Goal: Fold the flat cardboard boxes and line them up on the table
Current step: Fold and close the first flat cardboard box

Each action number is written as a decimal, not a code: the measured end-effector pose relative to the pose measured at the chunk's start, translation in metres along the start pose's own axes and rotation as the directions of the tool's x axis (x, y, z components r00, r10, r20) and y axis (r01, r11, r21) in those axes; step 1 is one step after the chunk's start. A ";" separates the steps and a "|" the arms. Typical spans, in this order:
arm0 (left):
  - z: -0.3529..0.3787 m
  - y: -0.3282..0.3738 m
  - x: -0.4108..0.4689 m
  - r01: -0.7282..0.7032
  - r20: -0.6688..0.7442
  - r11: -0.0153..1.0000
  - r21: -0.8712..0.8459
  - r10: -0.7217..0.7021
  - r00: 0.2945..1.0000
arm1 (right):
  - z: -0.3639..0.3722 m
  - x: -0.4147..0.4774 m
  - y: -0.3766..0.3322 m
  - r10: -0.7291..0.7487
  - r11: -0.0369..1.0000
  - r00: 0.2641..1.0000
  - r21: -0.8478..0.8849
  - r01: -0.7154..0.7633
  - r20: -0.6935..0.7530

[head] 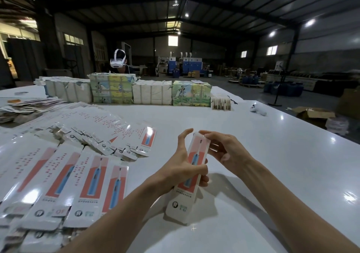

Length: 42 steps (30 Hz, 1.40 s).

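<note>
A dim warehouse with a dark steel roof and scattered ceiling lamps stretches behind a glossy white table [272, 155]. Near the middle of the table, the left hand [183, 165] grips a folded toothbrush box [196, 152] round its middle, thumb and lower fingers wrapped on it while the forefinger stands straight up beside it. The box leans with its top away from the viewer, and its lower end is down at the tabletop. The right hand [226, 151] has curled fingers pinching the box's top end. To the left, flat toothbrush boxes [64, 180] lie in overlapping rows, with a fan of more flat ones [116, 134] just beyond them. Along the far edge stands a line of wrapped bundles [152, 94], some white and some printed green and yellow. Behind them sits a person wearing a white headset [117, 63]. A white controller [258, 109] lies far right on the table, and an open brown carton [311, 114] sits on the floor past it.
</note>
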<state>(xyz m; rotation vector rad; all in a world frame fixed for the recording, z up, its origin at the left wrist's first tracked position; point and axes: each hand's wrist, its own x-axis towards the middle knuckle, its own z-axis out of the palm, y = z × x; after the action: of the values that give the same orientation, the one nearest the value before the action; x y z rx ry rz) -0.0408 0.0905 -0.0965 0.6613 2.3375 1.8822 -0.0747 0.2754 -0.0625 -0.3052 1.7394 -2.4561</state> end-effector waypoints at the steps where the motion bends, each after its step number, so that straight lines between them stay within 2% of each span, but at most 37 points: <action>1: -0.001 -0.001 0.001 -0.005 -0.010 1.000 0.014 0.005 1.000 | 0.000 0.000 0.000 0.000 1.000 1.000 0.000 0.000 0.009; 6: -0.002 0.000 0.002 -0.025 0.004 1.000 0.002 0.025 1.000 | -0.002 -0.002 -0.003 -0.006 1.000 0.994 -0.004 0.007 0.107; 9: -0.003 0.001 0.001 0.024 -0.002 0.997 -0.077 -0.025 1.000 | 0.002 -0.004 -0.002 -0.016 0.999 0.988 -0.042 0.023 0.156; 14: -0.002 0.000 0.004 0.069 -0.081 0.987 -0.143 -0.082 0.993 | 0.015 -0.006 0.010 -0.132 0.958 0.990 -0.253 0.138 0.038; 19: -0.001 -0.002 0.003 0.108 -0.064 0.976 -0.188 -0.122 0.990 | 0.014 -0.010 0.012 -0.262 0.868 0.965 -0.436 0.239 0.007; 25: 0.000 0.001 0.003 0.116 -0.018 0.945 -0.305 -0.128 0.992 | 0.014 -0.009 0.015 -0.299 0.876 0.954 -0.395 0.277 0.005; 28: 0.001 -0.001 0.004 0.115 -0.042 0.941 -0.319 -0.135 0.990 | 0.013 -0.006 0.020 -0.305 0.871 0.952 -0.403 0.281 0.005; 30: 0.005 -0.005 0.005 0.108 -0.071 0.912 -0.395 -0.148 0.986 | 0.013 -0.004 0.025 -0.283 0.868 0.959 -0.424 0.259 0.008; 32: 0.009 -0.004 0.008 0.075 -0.147 0.872 -0.483 -0.166 0.975 | 0.015 -0.003 0.027 -0.308 0.796 0.951 -0.539 0.274 0.028; 34: 0.010 -0.001 0.011 0.022 -0.253 0.835 -0.550 -0.192 0.948 | 0.017 -0.001 0.026 -0.370 0.671 0.926 -0.668 0.322 0.074; 36: 0.007 0.003 0.011 -0.042 -0.285 0.733 -0.679 -0.210 0.935 | 0.020 -0.003 0.021 -0.384 0.557 0.912 -0.751 0.355 0.147; 38: 0.002 0.008 0.007 -0.087 -0.265 0.610 -0.788 -0.207 0.942 | 0.023 -0.009 0.016 -0.292 0.458 0.925 -0.813 0.359 0.244; 39: -0.001 0.011 0.005 -0.088 -0.255 0.589 -0.803 -0.207 0.945 | 0.023 -0.014 0.015 -0.236 0.377 0.928 -0.853 0.361 0.289; 41: -0.001 0.013 0.004 -0.038 -0.228 0.640 -0.768 -0.218 0.949 | 0.023 -0.024 0.015 -0.162 0.157 0.929 -0.921 0.357 0.333; 42: 0.000 0.014 0.003 -0.002 -0.200 0.670 -0.742 -0.219 0.955 | 0.021 -0.029 0.015 -0.145 0.083 0.933 -0.936 0.343 0.329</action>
<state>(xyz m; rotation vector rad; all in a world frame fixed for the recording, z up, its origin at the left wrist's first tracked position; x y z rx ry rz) -0.0399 0.0939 -0.0829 0.1543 1.3967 2.6983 -0.0421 0.2566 -0.0728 -0.9121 3.1609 -0.7418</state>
